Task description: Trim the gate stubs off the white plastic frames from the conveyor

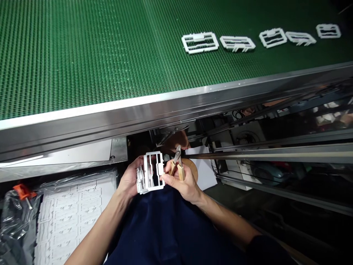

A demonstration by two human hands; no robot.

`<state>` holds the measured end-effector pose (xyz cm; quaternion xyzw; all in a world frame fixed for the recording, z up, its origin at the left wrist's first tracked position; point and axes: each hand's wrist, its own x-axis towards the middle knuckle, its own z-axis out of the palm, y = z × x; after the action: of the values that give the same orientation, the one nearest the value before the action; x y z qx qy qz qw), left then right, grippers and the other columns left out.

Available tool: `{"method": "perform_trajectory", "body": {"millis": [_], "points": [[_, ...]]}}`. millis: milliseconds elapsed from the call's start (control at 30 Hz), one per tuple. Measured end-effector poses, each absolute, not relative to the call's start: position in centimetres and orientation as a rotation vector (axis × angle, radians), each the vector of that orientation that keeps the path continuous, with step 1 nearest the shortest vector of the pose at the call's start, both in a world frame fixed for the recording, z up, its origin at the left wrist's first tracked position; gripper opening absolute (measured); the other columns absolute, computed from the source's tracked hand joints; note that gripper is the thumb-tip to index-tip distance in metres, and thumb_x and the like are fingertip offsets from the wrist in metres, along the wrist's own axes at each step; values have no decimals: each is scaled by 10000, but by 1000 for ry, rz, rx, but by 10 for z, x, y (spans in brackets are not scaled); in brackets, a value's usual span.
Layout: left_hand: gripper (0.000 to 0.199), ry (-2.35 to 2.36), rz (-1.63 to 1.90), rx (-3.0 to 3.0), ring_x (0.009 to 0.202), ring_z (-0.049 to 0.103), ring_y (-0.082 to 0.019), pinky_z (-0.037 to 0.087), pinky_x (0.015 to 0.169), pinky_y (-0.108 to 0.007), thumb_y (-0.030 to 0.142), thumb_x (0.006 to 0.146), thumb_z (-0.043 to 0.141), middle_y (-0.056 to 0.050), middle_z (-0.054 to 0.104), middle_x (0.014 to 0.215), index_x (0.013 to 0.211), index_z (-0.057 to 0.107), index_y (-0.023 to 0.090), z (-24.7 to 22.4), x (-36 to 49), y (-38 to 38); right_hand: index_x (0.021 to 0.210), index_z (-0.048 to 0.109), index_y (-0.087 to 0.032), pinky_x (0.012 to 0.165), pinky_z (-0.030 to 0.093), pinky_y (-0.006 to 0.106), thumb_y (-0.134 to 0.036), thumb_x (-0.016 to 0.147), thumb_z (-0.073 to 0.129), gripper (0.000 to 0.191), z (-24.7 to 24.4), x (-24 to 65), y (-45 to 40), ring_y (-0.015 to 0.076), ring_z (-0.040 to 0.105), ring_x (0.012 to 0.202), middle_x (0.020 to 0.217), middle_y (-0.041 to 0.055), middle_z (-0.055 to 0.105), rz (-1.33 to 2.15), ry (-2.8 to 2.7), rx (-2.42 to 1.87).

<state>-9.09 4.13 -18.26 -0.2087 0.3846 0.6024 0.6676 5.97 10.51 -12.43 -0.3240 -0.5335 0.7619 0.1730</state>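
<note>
My left hand point(131, 177) is closed around white plastic frames, at least two of them held together. The front frame point(146, 171) faces me upright, with long slots through it; another piece sits behind it at the left, partly hidden by the fingers. My right hand point(187, 183) grips a pair of side cutters point(179, 167) with pale yellow handles, its jaws pointing up and slightly parted. The right thumb also touches the right edge of the front frame. Both hands are close together above my dark blue clothing, below the conveyor's metal edge.
Several white frames point(200, 42) lie in a row on the green conveyor belt point(104, 48). The conveyor's metal rail point(176, 97) crosses in front of me. At lower left is a plastic-lined box of stacked white frames point(68, 221), beside an orange-handled tool point(24, 191). Metal bars run at right.
</note>
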Motion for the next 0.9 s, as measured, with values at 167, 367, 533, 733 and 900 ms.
{"method": "perform_trajectory", "body": {"millis": [167, 367, 533, 733, 900], "points": [[222, 845, 1267, -352, 398, 523, -145, 514, 435, -295, 253, 850, 508, -49, 593, 559, 938, 637, 96, -186, -88, 35, 812, 485, -185, 632, 400, 248, -244, 796, 626, 154, -124, 60, 105, 105, 520, 637, 676, -20, 511, 2189, -1459, -885], [226, 826, 1283, -330, 514, 623, -191, 547, 503, -308, 257, 862, 483, -90, 655, 653, 886, 642, 99, -185, -89, 33, 815, 486, -183, 636, 405, 244, -237, 799, 623, 148, -123, 61, 103, 104, 525, 642, 673, -24, 499, 2195, -1448, -860], [267, 787, 1305, -320, 494, 634, -199, 542, 459, -293, 331, 866, 499, -77, 661, 630, 875, 641, 106, -176, -93, 33, 831, 487, -183, 644, 409, 254, -248, 788, 630, 163, -125, 63, 102, 111, 519, 645, 671, -20, 503, 2175, -1479, -901], [305, 679, 1372, -294, 449, 616, -161, 540, 461, -255, 336, 903, 443, -63, 662, 621, 901, 636, 100, -168, -94, 35, 848, 486, -189, 618, 393, 254, -262, 775, 637, 183, -128, 64, 102, 108, 491, 626, 681, -18, 502, 2153, -1523, -939], [344, 693, 1354, -277, 464, 617, -185, 532, 433, -276, 347, 915, 398, -69, 645, 583, 857, 640, 109, -164, -94, 34, 850, 483, -196, 627, 394, 266, -280, 783, 629, 181, -128, 64, 102, 116, 494, 629, 692, -12, 520, 2137, -1559, -939]]}}
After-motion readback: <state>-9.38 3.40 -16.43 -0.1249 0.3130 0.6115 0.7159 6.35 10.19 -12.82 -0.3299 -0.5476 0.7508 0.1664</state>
